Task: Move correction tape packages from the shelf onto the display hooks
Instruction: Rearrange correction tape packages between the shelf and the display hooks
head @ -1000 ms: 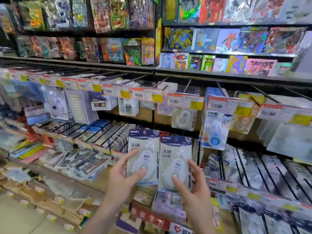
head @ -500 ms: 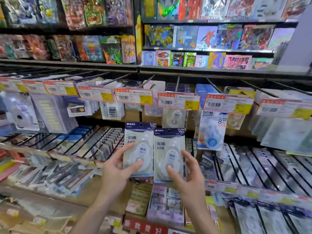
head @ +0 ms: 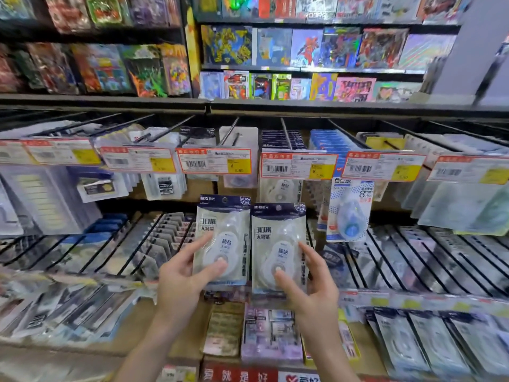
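**Two correction tape packs held up before the display hooks**

I hold one pack in each hand, side by side and upright, in front of a shop wall of hanging stationery.

My left hand (head: pixel 183 277) grips the left correction tape package (head: pixel 222 241), a clear plastic blister pack with a dark navy header card and a white tape dispenser inside. My thumb presses the front of the pack low down, over the round dispenser, and my forefinger lies up along its left edge. The pack rises well above my hand, its header and hang hole uppermost.

My right hand (head: pixel 314 290) grips the right correction tape package (head: pixel 278 244), a matching navy-topped clear pack. My thumb presses the front near the dispenser's hub, and my fingers curl round its right edge. This pack sits slightly lower than the left one, and their inner edges nearly touch.

Both packs are just below the row of white price labels with red bands and yellow corners (head: pixel 214 160). Black metal display hooks (head: pixel 285 133) jut out above those labels, carrying other packs. Just beside my right pack hangs a white and blue correction tape pack with a blue wheel (head: pixel 349 213). Lower hooks hold rows of dark-striped packs (head: pixel 413 260), and colourful toy card packs (head: pixel 303 48) fill the shelves overhead.
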